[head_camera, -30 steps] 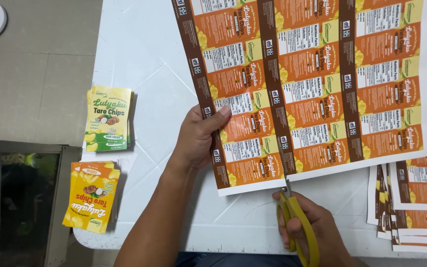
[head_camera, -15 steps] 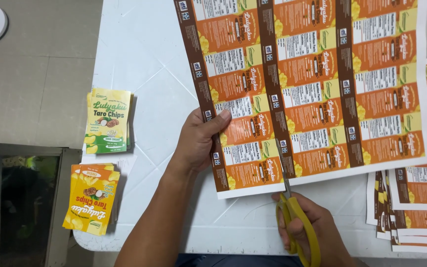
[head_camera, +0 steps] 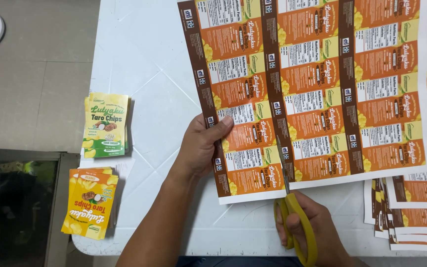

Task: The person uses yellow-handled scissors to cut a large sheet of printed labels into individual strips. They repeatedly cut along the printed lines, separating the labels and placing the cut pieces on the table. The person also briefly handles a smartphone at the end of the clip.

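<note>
Cutting printed label sheet (head_camera: 317,84) with scissors (head_camera: 295,212) on white table (head_camera: 144,54).
Left hand (head_camera: 201,143) pinches sheet's left edge, fingers closed, keeping it taut; right hand (head_camera: 315,230) grips yellow handles, blades part-open in the brown strip at the bottom edge.

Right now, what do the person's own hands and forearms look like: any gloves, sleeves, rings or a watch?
Both are bare. The left hand has no glove, ring or watch showing, and the forearm behind it is uncovered to the picture's bottom edge. The right hand is also ungloved, with no sleeve in view; its wrist is cut off by the frame.
</note>
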